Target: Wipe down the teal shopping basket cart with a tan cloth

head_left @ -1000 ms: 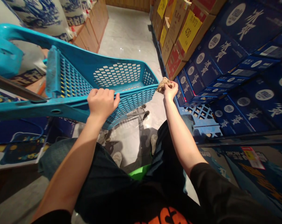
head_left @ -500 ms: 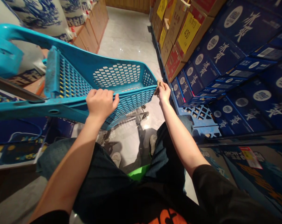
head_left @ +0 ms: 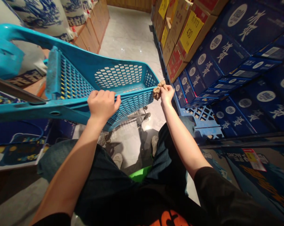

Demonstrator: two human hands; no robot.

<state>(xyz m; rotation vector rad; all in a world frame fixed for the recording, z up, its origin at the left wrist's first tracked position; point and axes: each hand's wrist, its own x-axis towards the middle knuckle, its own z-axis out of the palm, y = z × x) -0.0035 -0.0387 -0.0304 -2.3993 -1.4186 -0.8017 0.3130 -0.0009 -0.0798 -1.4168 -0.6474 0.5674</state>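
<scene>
A blue plastic shopping cart [head_left: 130, 102] with perforated sides stands crosswise before me, its basket hollow visible from above. My left hand [head_left: 102, 105] is closed over the near rim of the cart, thumb pointing right. At the cart's right front corner, my right hand [head_left: 167, 94] pinches a crumpled tan cloth [head_left: 157, 91]. The cloth bunches against the rim at that corner; part of it is hidden behind my fingers.
Stacked blue cartons [head_left: 207, 67] rise on the right, above a blue plastic pallet [head_left: 203, 117]. Brown boxes [head_left: 179, 37] with yellow price signs stand further back. Blue-and-white porcelain jars [head_left: 40, 15] sit on wooden cabinets [head_left: 94, 26] at left. Tiled floor [head_left: 127, 34] runs between.
The tan cloth has shifted on the corner of the rim and more of it shows now. My right hand has moved slightly; my left hand stays on the near rim.
</scene>
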